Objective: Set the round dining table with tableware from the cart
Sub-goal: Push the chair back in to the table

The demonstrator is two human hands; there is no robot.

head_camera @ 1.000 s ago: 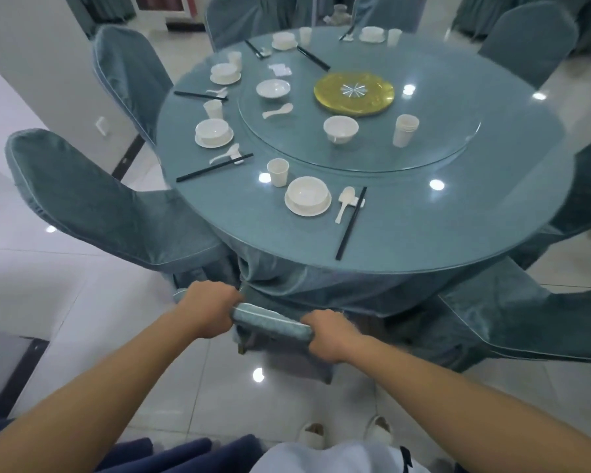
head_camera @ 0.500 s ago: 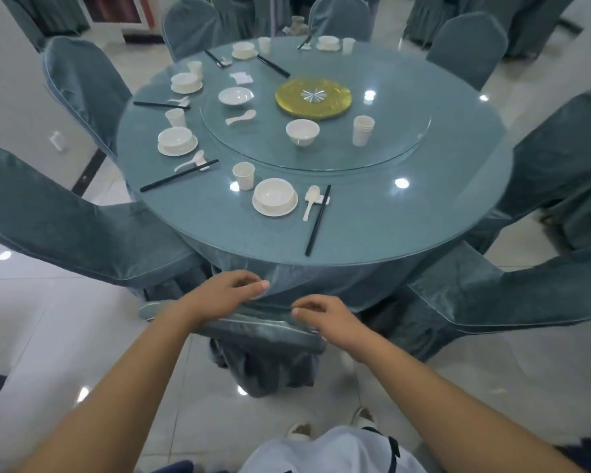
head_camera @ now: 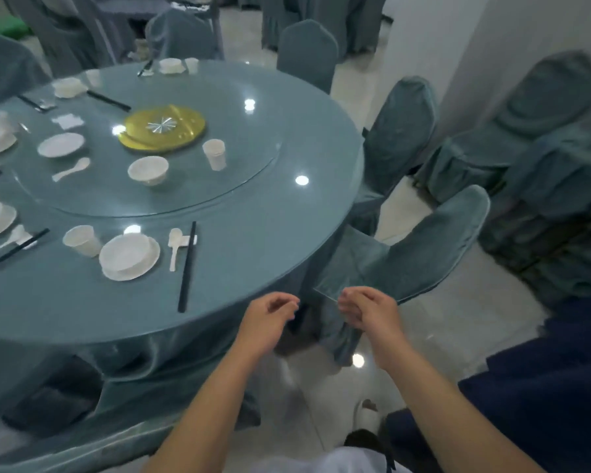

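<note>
1. hands: my left hand point(head_camera: 268, 315) and right hand point(head_camera: 367, 310) float side by side just past the near rim of the surface point(head_camera: 270, 213), fingers loosely curled, both holding nothing. a second ago both gripped the top of a chair back; half a second ago they had let go and hung over it. that chair is no longer under them.

2. view: the camera has swung to the right since the earlier frames. the surface now fills the left half, and the covered chair point(head_camera: 420, 247) at its right edge lies just beyond my fingertips, not touched.

3. tableware, nearest setting: bowl on plate point(head_camera: 129, 256), cup point(head_camera: 81, 240) just left of it, spoon point(head_camera: 174, 245) on its rest just right of it, chopsticks point(head_camera: 187, 266) beside the spoon, pointing toward the rim. the layout matches the earlier frames.

4. glass turntable point(head_camera: 246, 165): gold disc point(head_camera: 164, 128), a bowl point(head_camera: 148, 170), a stack of cups point(head_camera: 215, 154), a small plate point(head_camera: 60, 144) and a loose spoon point(head_camera: 71, 169), unchanged in arrangement.

5. further settings run along the left and far edges; detail there is blurred.

6. the right side of the surface carries no tableware.
</note>
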